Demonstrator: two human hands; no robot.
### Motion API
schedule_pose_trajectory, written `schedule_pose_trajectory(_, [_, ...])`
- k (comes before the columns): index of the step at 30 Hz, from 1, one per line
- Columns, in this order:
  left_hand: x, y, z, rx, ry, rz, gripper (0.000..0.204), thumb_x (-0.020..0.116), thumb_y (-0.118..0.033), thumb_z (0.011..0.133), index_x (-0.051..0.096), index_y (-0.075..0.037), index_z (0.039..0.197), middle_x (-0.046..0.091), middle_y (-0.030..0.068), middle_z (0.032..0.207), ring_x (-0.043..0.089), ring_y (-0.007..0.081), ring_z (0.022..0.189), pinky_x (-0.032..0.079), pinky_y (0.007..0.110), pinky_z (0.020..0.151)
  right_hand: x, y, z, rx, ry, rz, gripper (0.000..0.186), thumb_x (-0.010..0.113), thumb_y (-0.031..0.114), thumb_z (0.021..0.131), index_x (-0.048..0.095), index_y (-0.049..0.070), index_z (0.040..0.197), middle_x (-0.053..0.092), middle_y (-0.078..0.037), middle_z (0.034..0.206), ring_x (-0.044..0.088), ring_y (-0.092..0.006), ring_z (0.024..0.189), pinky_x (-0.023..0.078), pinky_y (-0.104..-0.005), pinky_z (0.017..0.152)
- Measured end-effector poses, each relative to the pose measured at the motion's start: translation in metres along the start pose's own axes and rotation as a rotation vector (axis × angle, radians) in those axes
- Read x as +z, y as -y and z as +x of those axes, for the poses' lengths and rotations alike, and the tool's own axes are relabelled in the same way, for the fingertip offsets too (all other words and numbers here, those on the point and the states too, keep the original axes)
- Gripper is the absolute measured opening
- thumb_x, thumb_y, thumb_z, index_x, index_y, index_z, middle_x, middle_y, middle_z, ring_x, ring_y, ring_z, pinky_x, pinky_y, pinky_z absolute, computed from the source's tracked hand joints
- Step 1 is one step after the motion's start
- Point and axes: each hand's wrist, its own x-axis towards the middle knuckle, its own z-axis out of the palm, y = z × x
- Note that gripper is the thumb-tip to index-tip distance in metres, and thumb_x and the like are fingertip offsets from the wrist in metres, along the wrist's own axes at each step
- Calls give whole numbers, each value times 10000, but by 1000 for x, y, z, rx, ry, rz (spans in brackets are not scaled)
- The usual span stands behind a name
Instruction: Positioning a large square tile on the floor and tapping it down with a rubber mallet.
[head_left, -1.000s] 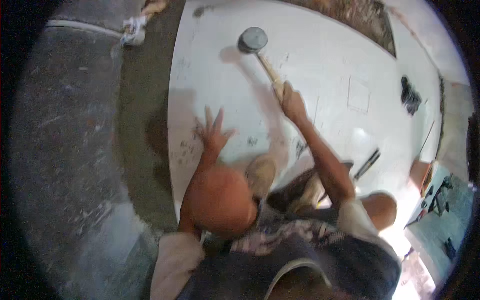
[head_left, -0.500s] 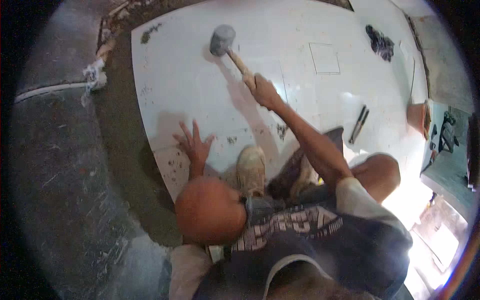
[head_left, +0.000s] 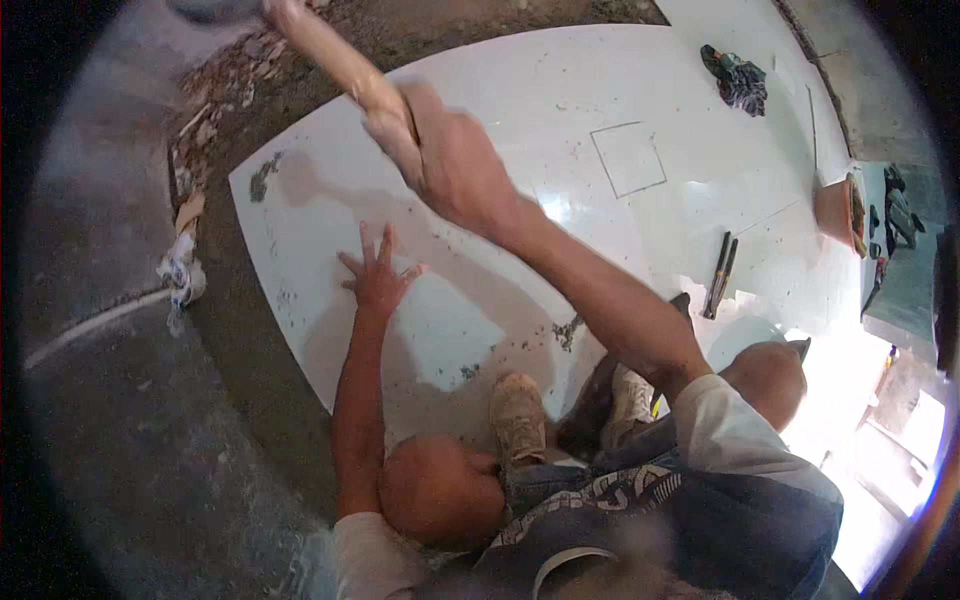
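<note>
I see the mallet [head_left: 335, 57] raised above the tiles [head_left: 500, 95], the right hand [head_left: 455, 165] with its fingers wrapped round the handle. The left hand [head_left: 378, 282] is palm down on the tiles, fingers spread, empty. Rightward lie black tools [head_left: 720, 275] and a pot [head_left: 835, 212].

The dark shirt [head_left: 745, 520] has pale sleeves [head_left: 728, 428] and white print.

Dark grey concrete [head_left: 110, 430] spreads from eight to nine o'clock; rough, rubble-strewn ground [head_left: 205, 135] lies at ten, paler concrete [head_left: 870, 90] at two, and glaring white light [head_left: 838, 435] at four.
</note>
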Motion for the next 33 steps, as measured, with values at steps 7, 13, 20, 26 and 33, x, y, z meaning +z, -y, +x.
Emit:
schedule_pose_trajectory(7, [-8,-31,20,-83,31,-35,1020,706,-628,668,163,-332,1479,-29,81,1559,21,622,1308,305,803,852,21,-157,-88,549,428,-285,354,499,367,946,421,26,1000,609,-226,704,607,-439,664,475,-509,588])
schedule_pose_trajectory(13, [-16,-22,23,-113,5,-48,1025,719,-611,665,164,-330,1480,-25,92,1561,30,626,1306,300,815,828,12,-89,-59,370,174,-35,332,520,350,941,414,36,961,582,-210,646,605,-411,602,468,-495,538])
schedule_pose_trajectory(20, [-18,-39,33,-185,44,-96,1046,733,-604,649,161,-329,1480,-30,90,1561,15,624,1307,308,811,835,18,-152,-76,527,413,-323,408,489,426,940,428,23,964,606,-228,690,617,-431,670,477,-522,590])
schedule_pose_trajectory(26, [-30,-36,22,-132,20,-125,1071,745,-616,623,168,-327,1479,-2,94,1556,1,644,1291,318,820,809,1,-115,-72,429,256,-184,409,488,426,942,440,20,948,610,-233,691,615,-448,671,482,-529,586])
schedule_pose_trajectory(33, [-14,-30,34,-157,15,-120,1091,728,-663,611,163,-327,1481,-16,87,1563,-27,624,1310,266,829,834,10,-176,-133,541,415,-400,383,489,414,943,435,37,980,609,-244,685,610,-459,674,477,-543,588])
